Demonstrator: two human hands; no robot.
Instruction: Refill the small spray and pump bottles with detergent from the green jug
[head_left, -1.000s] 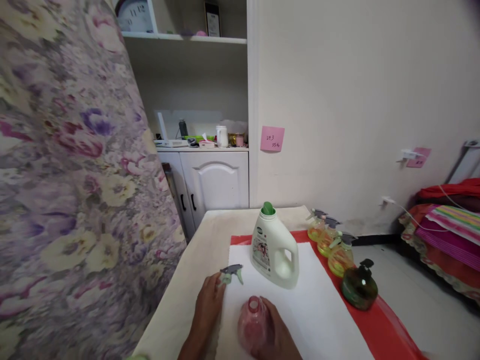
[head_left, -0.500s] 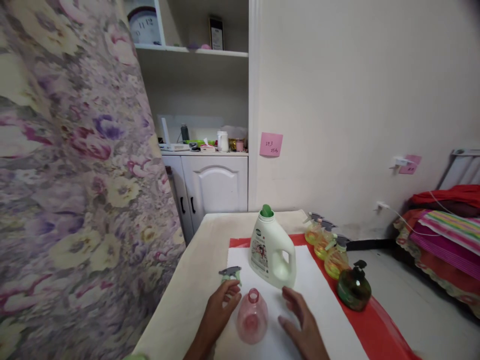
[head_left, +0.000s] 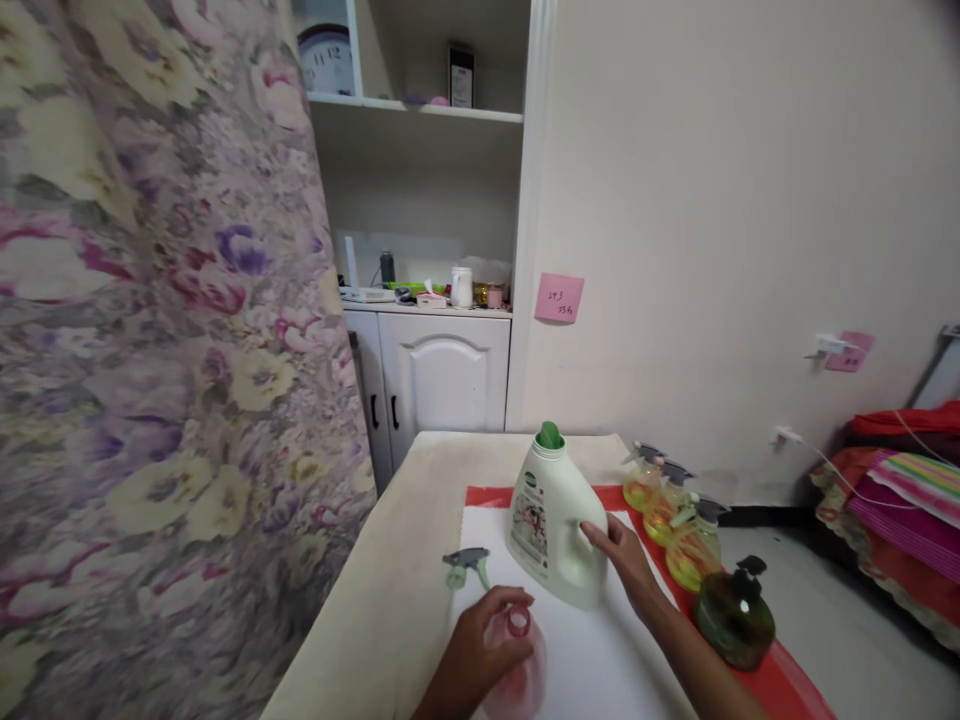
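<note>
My left hand is curled round the neck of a see-through pink bottle, which stands uncapped at the near side of the table. My right hand grips the handle of a large pale green detergent jug. The jug stands upright on the white sheet with its cap off, a green spout showing in its mouth. Left of the jug, close to my left hand, lies a grey and green spray trigger head.
Several spray bottles of yellow liquid line the red strip on the right. Nearer stands a dark green pump bottle. A floral curtain hangs left of the table; a white cabinet stands behind.
My right hand has moved forward from beside the pink bottle to the jug's handle. My left hand has moved right and closed on the pink bottle's neck. The view has shifted slightly.
</note>
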